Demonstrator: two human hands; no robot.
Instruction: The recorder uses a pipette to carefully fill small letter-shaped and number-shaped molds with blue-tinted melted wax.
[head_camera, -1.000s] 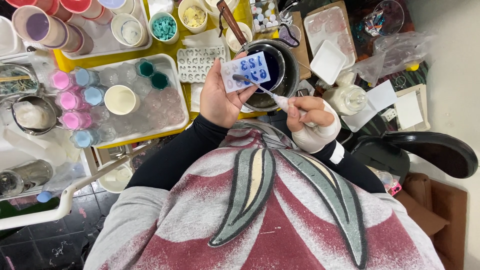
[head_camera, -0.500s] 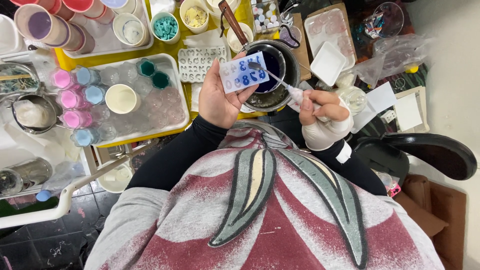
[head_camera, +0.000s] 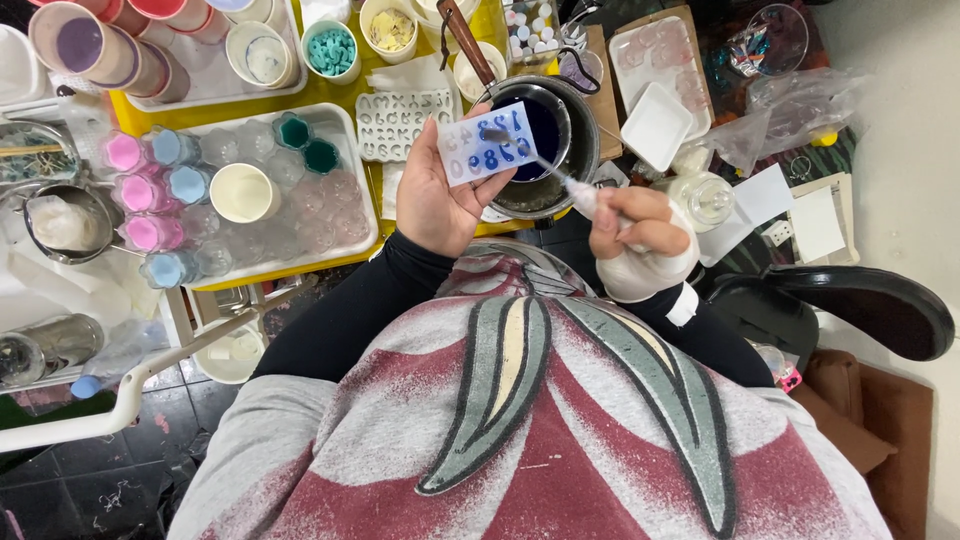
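Note:
My left hand holds a small clear silicone mould with digit-shaped cavities, several filled with dark blue liquid. My right hand, wrapped in a white bandage or glove at the wrist, grips a thin pipette whose tip touches the upper part of the mould. Just behind the mould sits a metal pot holding a cup of dark blue liquid. My dark sleeves and a grey and red jumper fill the lower view.
A clear tray with pink, blue, teal and white cups lies on the yellow table. A white letter mould, bowls of coloured pieces and a wooden-handled tool lie behind. A black chair arm is at right.
My left hand has tilted the mould slightly and moved it toward the pot. My right hand with the pipette has shifted so the tip now meets the mould's top row.

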